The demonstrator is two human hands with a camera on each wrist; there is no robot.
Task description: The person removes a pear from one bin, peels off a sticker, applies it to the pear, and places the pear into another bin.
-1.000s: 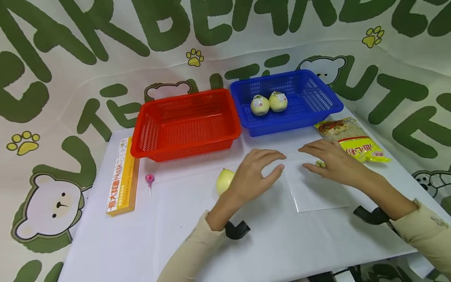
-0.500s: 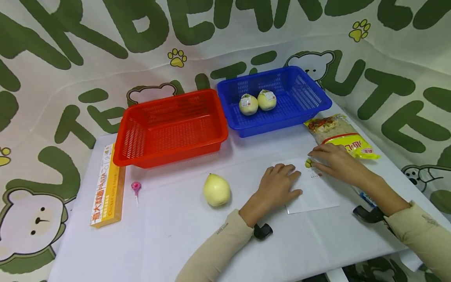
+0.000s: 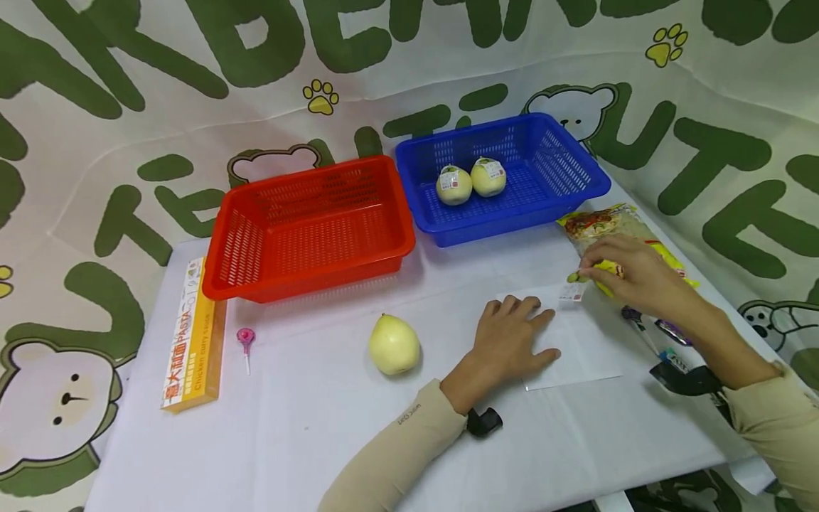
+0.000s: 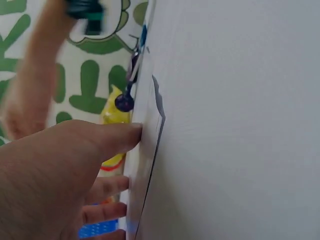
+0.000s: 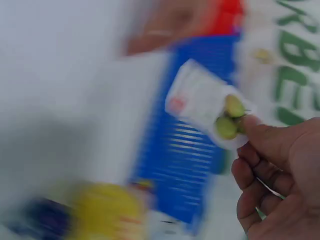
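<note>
Head view: left hand [image 3: 512, 341] lay flat, fingers straight, pressing the clear bag [image 3: 576, 348] onto the counter [image 3: 307, 441]; right hand [image 3: 630, 274] pinched a small packet [image 3: 574, 288] just above the bag's far edge. Right wrist: packet [image 5: 210, 107] pinched at fingertips, blurred.

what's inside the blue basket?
Two pale round fruits with stickers sit side by side in the blue basket. The near wall hides part of the floor.

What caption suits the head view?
Right hand lifts a small clear packet of green olives; left hand rests flat.
</note>
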